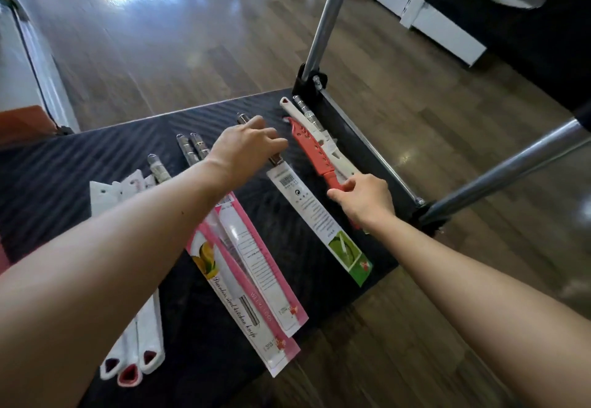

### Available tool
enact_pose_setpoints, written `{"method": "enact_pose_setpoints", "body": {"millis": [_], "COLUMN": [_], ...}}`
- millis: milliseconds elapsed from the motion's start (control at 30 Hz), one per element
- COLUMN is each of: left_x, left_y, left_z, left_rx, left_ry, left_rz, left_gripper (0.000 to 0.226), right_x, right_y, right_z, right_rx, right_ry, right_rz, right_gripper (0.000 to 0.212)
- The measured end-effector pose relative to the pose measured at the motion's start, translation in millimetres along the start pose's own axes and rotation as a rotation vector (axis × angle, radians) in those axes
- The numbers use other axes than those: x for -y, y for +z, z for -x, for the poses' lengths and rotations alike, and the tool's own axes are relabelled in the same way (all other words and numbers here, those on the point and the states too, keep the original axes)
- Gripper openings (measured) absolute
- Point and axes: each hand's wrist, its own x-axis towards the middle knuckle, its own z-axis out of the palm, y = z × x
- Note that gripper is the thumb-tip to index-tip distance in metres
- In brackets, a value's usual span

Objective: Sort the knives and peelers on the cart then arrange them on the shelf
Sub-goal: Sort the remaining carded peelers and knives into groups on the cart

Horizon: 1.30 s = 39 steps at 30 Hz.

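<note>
On the black cart top (pixel 80 164) lie knives and peelers in groups. My right hand (pixel 364 199) pinches the handle end of a red sheathed knife (pixel 308 148) at the right edge, beside a white sheathed knife (pixel 323 134). My left hand (pixel 246 148) rests, fingers curled, on the metal handle of the knife in the green-tipped white package (pixel 316 219). Two pink packaged knives (pixel 252 283) lie under my left forearm. Three white-handled tools (pixel 140 350) lie at the front left. Metal-handled knives (pixel 192 148) lie further back.
The cart's metal handle bars (pixel 326 20) rise at the right corner, with a rail (pixel 367 145) along the right edge. Wooden floor (pixel 192 56) surrounds the cart. White shelf bases (pixel 444 27) stand at the far right.
</note>
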Motion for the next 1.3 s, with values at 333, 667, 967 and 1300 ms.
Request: {"method": "enact_pose_setpoints", "body": {"millis": [333,667,967,1300], "left_x": [-18,7,87,139], "left_y": [24,14,-53,-112], "left_z": [-24,-6,86,222], "left_rx": [-0.015,-0.007,-0.182,-0.158], "left_ry": [-0.098,-0.056,-0.358,-0.782], "left_rz": [0.225,0.189,0.151,0.137], "left_gripper": [0.025,0.040,0.028,0.031], "right_x": [-8,4,69,190], "right_y": [4,4,25,105], "right_z": [-9,-5,19,145], "right_rx": [0.022,-0.020,-0.002,0.390], "right_ry": [-0.037,-0.150,-0.348,-0.634], "right_rz": [0.009,0.036,0.062,-0.093], "right_gripper": [0.028,0.024,0.028,0.025]}}
